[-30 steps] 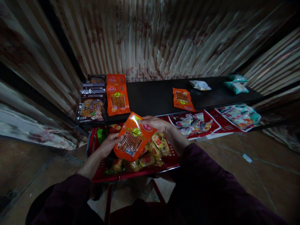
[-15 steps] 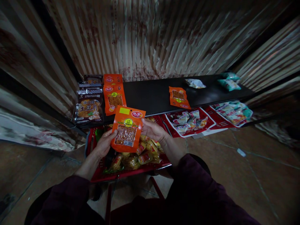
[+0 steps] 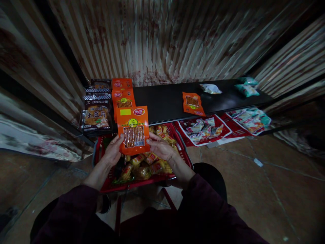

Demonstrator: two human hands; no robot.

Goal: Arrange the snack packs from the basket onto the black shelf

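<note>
One bare left hand (image 3: pixel 113 149) and one bare right hand (image 3: pixel 160 147) are pinching the lower side edges of a flat, glossy orange plastic packet with a clear window (image 3: pixel 133 132) — above a red plastic basket (image 3: pixel 142 183) holding crinkly yellow-wrapped snacks (image 3: pixel 142 171). Compared with a second ago, the packet is standing straighter and farther forward, so it is seemingly lining up with the matching orange packet stack (image 3: pixel 123 97) on a smooth black shelf (image 3: pixel 159 101). Pleated striped sheeting (image 3: pixel 157 44) is hanging behind.
</note>
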